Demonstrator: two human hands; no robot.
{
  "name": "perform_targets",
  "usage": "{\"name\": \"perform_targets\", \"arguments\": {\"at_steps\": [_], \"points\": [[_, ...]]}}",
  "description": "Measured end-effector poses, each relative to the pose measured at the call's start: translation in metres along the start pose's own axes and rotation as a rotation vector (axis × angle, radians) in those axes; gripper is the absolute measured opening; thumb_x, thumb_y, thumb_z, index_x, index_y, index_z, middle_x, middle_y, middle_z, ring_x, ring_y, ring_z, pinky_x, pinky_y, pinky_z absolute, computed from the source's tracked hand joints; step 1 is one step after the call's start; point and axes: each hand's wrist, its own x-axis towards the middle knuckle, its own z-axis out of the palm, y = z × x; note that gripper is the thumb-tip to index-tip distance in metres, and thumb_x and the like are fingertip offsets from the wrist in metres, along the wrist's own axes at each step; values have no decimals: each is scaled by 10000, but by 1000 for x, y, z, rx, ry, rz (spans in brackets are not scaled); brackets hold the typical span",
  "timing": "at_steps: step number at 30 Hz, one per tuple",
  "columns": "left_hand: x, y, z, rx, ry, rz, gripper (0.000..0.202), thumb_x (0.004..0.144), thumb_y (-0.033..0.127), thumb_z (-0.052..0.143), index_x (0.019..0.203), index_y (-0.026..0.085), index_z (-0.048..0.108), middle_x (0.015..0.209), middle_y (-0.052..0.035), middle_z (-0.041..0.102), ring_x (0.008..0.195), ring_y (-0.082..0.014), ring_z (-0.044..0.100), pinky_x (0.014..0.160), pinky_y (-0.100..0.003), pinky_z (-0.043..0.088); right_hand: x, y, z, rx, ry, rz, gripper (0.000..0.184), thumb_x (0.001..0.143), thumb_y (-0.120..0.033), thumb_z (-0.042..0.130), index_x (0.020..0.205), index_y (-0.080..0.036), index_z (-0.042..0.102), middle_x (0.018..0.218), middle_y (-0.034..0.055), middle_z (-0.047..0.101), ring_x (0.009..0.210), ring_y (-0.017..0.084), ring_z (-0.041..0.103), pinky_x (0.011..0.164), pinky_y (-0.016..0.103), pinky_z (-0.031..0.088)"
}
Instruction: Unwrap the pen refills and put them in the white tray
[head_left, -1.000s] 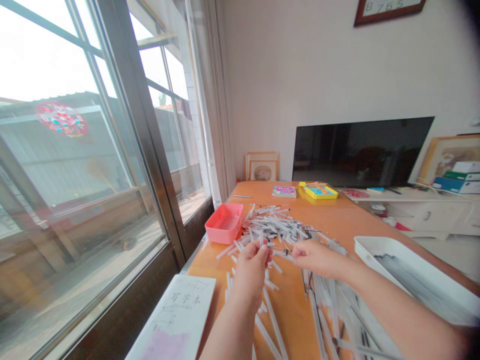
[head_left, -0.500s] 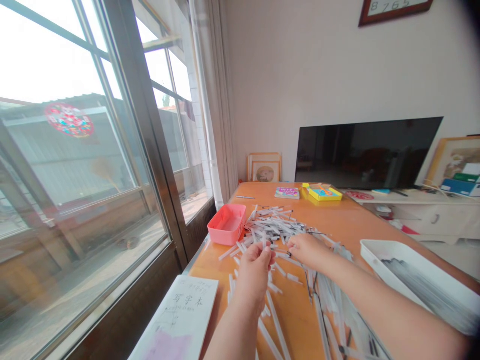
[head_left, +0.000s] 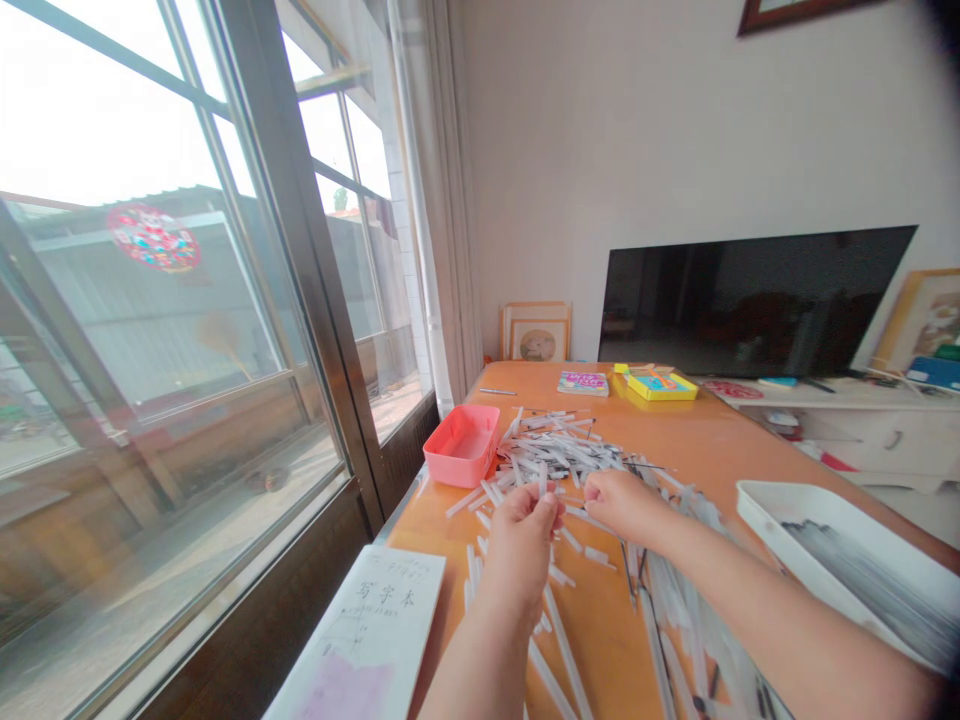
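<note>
My left hand (head_left: 529,520) is closed, thumb and fingers pinching a short translucent plastic tube (head_left: 543,478) that points upward. To its right, my right hand (head_left: 619,503) has its fingers curled in. Whatever they hold, if anything, is hidden. Just beyond both hands lies a loose heap of white and clear plastic tubes (head_left: 559,443), with dark thin pieces mixed in. More long tubes (head_left: 566,650) are scattered on the wooden table (head_left: 600,610) beneath my forearms.
A pink plastic basket (head_left: 461,462) stands left of the heap. At right is a white tray (head_left: 757,510) holding dark-tipped thin rods (head_left: 862,570). A notebook (head_left: 375,620) lies at front left. A small book (head_left: 583,383), a yellow box (head_left: 660,386) and a pen (head_left: 498,391) are farther back.
The whole view has shifted slightly, so things appear a little farther right. Both hands keep nearly the same pose over the table, the left still pinching the tube.
</note>
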Motion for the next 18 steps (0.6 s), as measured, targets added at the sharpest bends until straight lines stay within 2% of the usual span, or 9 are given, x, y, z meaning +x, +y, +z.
{"name": "perform_targets", "arguments": {"at_steps": [2,5,7,9,11,13,18], "points": [[-2,1,1,-1,-25,7,329,820,390,662,1037,146,705,867,-59,656,752,-142,531,732,-261,397,-6,-5,-9,72,23,7,77,772,-251,590,756,-191,636,694,7,648,680,154,569,599,248,356],[-6,2,4,28,-117,30,327,824,396,670,1041,155,706,867,-49,647,783,-153,537,754,-271,392,-26,-15,-33,269,43,20,157,867,-330,507,886,-197,588,714,-8,646,646,131,577,561,219,393],[-9,2,7,76,-199,53,292,831,391,666,1000,157,709,844,-41,637,784,-157,530,758,-277,383,-45,-22,-54,635,31,70,154,845,-341,568,908,-200,568,699,-16,639,597,123,551,516,216,381],[-14,3,12,126,-269,69,258,837,384,662,945,154,708,806,-28,617,761,-153,510,741,-278,367,-64,-28,-74,836,19,70,180,829,-330,620,940,-195,575,711,-11,651,613,122,556,552,223,424],[-19,5,16,160,-326,85,245,838,384,666,901,150,704,781,-18,594,747,-149,488,729,-276,351,-80,-32,-90,886,-5,67,200,825,-327,646,954,-188,586,723,4,668,636,130,574,579,234,450],[-24,8,21,172,-382,106,252,840,392,671,879,146,704,771,-12,574,751,-149,473,731,-275,343,-90,-35,-102,845,-23,55,208,826,-335,655,955,-181,599,727,12,676,634,130,579,587,239,459],[-31,12,27,155,-466,132,289,848,423,668,888,143,722,757,-12,561,752,-153,452,744,-275,340,-97,-39,-115,751,-50,-8,203,810,-355,665,909,-186,614,739,-1,646,666,133,596,606,244,478]]}}
